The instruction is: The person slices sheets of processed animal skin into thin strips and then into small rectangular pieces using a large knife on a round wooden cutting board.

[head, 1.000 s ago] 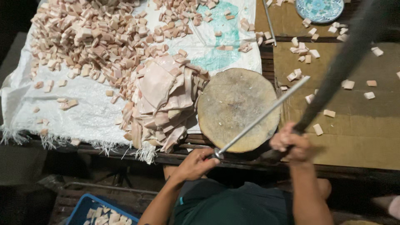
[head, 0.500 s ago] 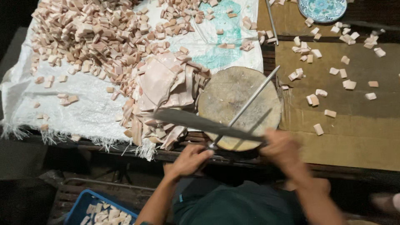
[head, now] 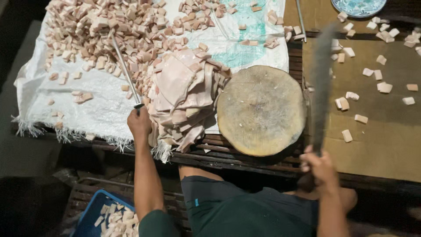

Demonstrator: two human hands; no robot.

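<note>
My left hand [head: 139, 123] grips the handle of a thin sharpening rod [head: 123, 68] that lies across the heap of small pale meat cubes [head: 114, 30] on a white woven sack [head: 87, 105]. My right hand [head: 318, 164] holds a long dark knife [head: 322, 83] upright, its blade blurred, just right of the round wooden chopping block [head: 262, 109]. A stack of large pale skin slabs [head: 184, 94] lies between my left hand and the block. The block's top is bare.
Brown cardboard [head: 386, 140] at right carries scattered cubes [head: 355, 103]. A patterned plate [head: 359, 5] sits at the top right edge. A blue crate [head: 94, 213] with more cubes stands below the slatted bench [head: 228, 156]. A metal rod [head: 301, 19] lies above the block.
The rod and knife were crossed over the block. My left hand has swung the rod left onto the cube heap, and my right hand has lifted the knife upright at the block's right side.
</note>
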